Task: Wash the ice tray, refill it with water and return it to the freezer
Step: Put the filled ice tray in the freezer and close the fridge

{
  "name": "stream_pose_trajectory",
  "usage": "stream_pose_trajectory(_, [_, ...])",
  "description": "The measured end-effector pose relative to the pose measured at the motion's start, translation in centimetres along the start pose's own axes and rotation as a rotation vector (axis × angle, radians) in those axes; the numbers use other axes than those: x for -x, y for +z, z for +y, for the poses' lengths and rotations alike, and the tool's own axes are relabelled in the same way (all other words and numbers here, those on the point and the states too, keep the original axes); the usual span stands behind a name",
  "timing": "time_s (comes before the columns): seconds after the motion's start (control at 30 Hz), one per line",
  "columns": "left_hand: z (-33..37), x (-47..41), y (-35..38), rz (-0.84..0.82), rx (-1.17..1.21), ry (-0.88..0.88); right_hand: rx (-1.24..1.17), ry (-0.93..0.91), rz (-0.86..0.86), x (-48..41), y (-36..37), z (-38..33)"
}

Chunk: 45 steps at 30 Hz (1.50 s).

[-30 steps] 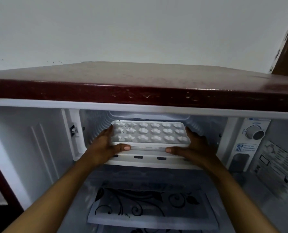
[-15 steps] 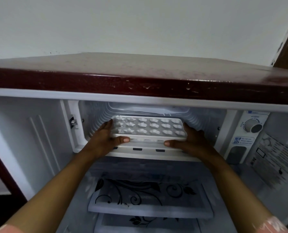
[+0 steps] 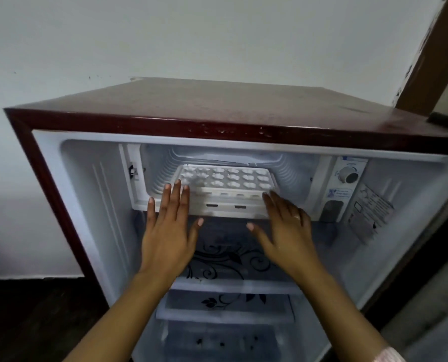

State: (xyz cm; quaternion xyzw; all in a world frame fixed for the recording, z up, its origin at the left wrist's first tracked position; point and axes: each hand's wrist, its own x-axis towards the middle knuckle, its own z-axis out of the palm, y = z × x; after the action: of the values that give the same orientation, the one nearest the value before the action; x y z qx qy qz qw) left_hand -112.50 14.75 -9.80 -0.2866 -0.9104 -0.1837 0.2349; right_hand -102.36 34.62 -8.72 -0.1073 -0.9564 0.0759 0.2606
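Note:
The white ice tray (image 3: 226, 178) lies flat inside the freezer compartment (image 3: 290, 173) at the top of the open maroon fridge. My left hand (image 3: 169, 231) is spread flat in front of the compartment's lower lip, its fingertips just short of the tray's front left corner. At the right, my right hand (image 3: 285, 231) is also spread with its fingers apart, and its fingertips are near the tray's front right corner. Neither hand holds anything.
A thermostat dial (image 3: 348, 176) and a label sticker (image 3: 371, 207) sit right of the freezer. Below my hands are glass shelves (image 3: 230, 286) with a black floral print. The fridge's maroon top (image 3: 217, 108) juts out above. A brown door frame (image 3: 431, 53) stands at the right.
Both hands have let go of the ice tray and pulled back out of the freezer with fingers spread. The tray stays inside. The camera has moved back and higher.

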Motion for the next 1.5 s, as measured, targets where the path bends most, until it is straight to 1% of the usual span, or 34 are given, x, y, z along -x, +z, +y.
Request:
stream_pose_trajectory(0.13, [2.1,4.6,-2.4,0.031,0.026,-0.003,0.103,-0.022,-0.017,4.2,-2.0,-2.0])
stream_pose_trajectory(0.23, [3.7,8.1,-4.1,0.008,0.017,-0.005,0.147,-0.031,-0.052,7.2,-3.8,-3.6])
stream_pose_trajectory(0.47, [6.9,14.8,-9.1,-0.019,0.072,-0.033,0.147,0.000,-0.053,14.6,-8.7,-6.7])
stream_pose_trajectory(0.7, [10.1,22.5,-14.0,-0.056,0.116,-0.050,0.166,0.070,-0.041,22.1,-14.0,-8.6])
stream_pose_trajectory(0.93, [14.4,28.2,-17.8,-0.079,0.171,0.015,0.208,0.151,0.001,29.3,-19.6,-9.9])
stream_pose_trajectory(1.17, [20.7,31.8,-19.4,-0.159,0.182,0.091,0.243,0.233,0.030,35.2,-25.1,-7.9])
stream_pose_trajectory(1.37, [26.9,33.1,-19.5,-0.207,0.220,0.170,0.272,0.297,0.092,39.2,-29.9,-3.8])
stream_pose_trajectory(1.5, [32.8,33.3,-19.6,-0.213,0.291,0.238,0.306,0.340,0.140,41.6,-33.9,-0.2])
